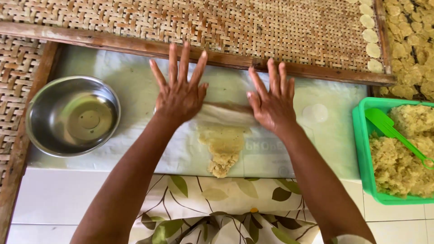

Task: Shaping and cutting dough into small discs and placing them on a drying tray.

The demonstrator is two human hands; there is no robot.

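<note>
- Head view: my left hand [181,97] and right hand [272,104] press flat, fingers splayed and gripping nothing, on a thin wooden rolling pin [228,108] over the pale yellow flattened dough [224,149] lying under clear plastic sheet [135,140]
- Uneven pressure could, I judge, tear the dough's ragged near edge
- Round steel bowl [72,115] sits left, green plastic tub of dough [361,149] right, woven bamboo tray [271,27] just beyond, limiting my forward roll

Bowl [73,115] left, tub [364,149] right

My way forward was blocked by the wooden frame [316,70]. A steel bowl [72,115] stood left, a green tub [361,149] right.
</note>
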